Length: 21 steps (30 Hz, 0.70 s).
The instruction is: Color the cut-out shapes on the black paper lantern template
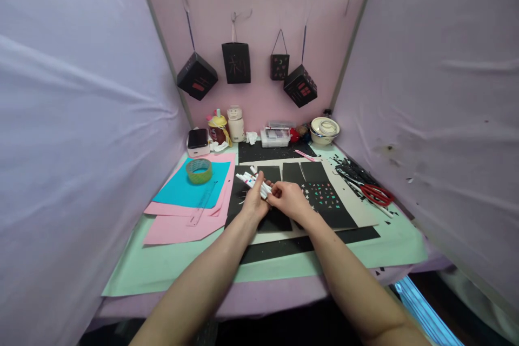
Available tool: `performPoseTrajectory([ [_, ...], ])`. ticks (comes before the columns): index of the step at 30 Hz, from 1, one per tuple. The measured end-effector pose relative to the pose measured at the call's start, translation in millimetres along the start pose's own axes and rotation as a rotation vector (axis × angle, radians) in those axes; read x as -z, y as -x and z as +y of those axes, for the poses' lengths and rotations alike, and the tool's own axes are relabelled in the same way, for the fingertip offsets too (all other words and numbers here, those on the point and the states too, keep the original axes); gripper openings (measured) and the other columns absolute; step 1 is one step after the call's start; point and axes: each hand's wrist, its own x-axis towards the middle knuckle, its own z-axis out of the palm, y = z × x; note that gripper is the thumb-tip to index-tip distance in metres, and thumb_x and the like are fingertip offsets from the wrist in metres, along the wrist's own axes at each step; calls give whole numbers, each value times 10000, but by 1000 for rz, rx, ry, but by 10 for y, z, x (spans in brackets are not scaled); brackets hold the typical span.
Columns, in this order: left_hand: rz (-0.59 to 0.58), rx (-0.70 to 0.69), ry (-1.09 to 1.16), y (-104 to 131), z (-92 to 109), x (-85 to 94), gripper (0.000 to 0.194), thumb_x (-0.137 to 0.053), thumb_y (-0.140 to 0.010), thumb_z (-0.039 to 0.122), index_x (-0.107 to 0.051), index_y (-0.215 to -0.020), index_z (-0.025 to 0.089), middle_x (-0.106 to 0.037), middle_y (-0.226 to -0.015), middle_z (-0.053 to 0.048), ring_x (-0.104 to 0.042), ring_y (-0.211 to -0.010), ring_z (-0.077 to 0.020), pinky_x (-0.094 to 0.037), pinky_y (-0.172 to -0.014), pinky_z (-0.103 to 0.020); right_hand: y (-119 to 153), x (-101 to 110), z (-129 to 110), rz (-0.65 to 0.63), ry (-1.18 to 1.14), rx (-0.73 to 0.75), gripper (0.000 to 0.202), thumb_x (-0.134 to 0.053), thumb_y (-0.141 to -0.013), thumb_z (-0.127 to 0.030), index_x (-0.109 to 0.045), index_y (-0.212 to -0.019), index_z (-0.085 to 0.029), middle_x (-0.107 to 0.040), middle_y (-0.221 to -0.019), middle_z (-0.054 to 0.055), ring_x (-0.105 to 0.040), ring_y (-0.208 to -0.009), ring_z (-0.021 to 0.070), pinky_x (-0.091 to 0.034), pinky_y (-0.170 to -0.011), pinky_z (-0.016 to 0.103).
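Note:
A bunch of several white markers (250,180) lies in my left hand (255,199), its fingers wrapped round them with the thumb on top. Coloured marks show on some of the barrels. My right hand (290,198) is closed in a pinch at the near ends of the markers; its fingertips are partly hidden. Beneath both hands is black card (278,221) with cut-outs. To the right, the black card (344,216) has small star and triangle openings, some backed with red and green.
Left are blue paper (174,186), pink paper (174,231), a tape roll (199,171) and a clear ruler (203,204). Right lie red-handled scissors (377,194) among black scraps. Black paper boxes (236,63) hang above. A bottle (235,125) and bowl (324,130) stand behind.

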Motion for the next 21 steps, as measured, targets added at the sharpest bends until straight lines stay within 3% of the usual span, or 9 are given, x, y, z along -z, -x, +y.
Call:
performPoseTrajectory([
  [2,-34,56,4,1,-2,11,275,-660,-713,352,-499,-673,134,-539,-592,-10,-562,-534,-126,-493,-558,-264,-25,34,37,90,-215,-126,115,-564,-683,-277,-564,-627,-178,-558,-550,-16,-480,-495,101,-335,-491,223],
  [4,-47,75,-4,10,-3,20,232,-663,-721,285,-492,-675,135,-527,-578,0,-555,-529,-119,-497,-576,-274,-67,97,94,157,-483,-246,165,-541,-706,-330,-550,-647,-177,-524,-502,-27,-440,-435,90,-319,-438,219],
  [8,-148,113,-101,64,-24,21,179,-643,-731,157,-475,-671,136,-482,-545,31,-482,-453,-65,-482,-560,-240,-155,268,231,187,-849,-368,169,-583,-669,-317,-514,-626,-169,-585,-592,5,-487,-476,82,-310,-416,196],
  [12,-307,176,-280,168,-67,-3,237,-663,-723,295,-489,-691,136,-406,-493,67,-357,-378,-23,-434,-485,-199,-164,379,283,54,-960,-426,178,-637,-627,-273,-535,-740,-180,-613,-665,4,-536,-547,90,-341,-449,182],
  [16,-372,118,-535,255,-97,-13,253,-688,-690,319,-545,-764,124,-420,-488,61,-357,-378,-26,-413,-470,-197,-109,395,245,-148,-962,-365,176,-663,-620,-249,-556,-732,-167,-580,-684,-12,-525,-591,78,-357,-483,174],
  [18,-379,70,-640,282,-103,-7,252,-706,-665,303,-555,-746,119,-466,-507,37,-397,-394,-40,-416,-475,-205,-91,401,233,-198,-986,-350,183,-666,-627,-260,-546,-729,-168,-531,-618,-39,-463,-512,53,-322,-447,167],
  [21,-397,32,-768,326,-113,-5,235,-703,-655,300,-573,-704,111,-519,-512,-4,-463,-415,-80,-424,-476,-229,-90,418,223,-188,-1032,-364,222,-626,-687,-358,-499,-717,-179,-325,-452,-98,-261,-365,25,-186,-366,163],
])
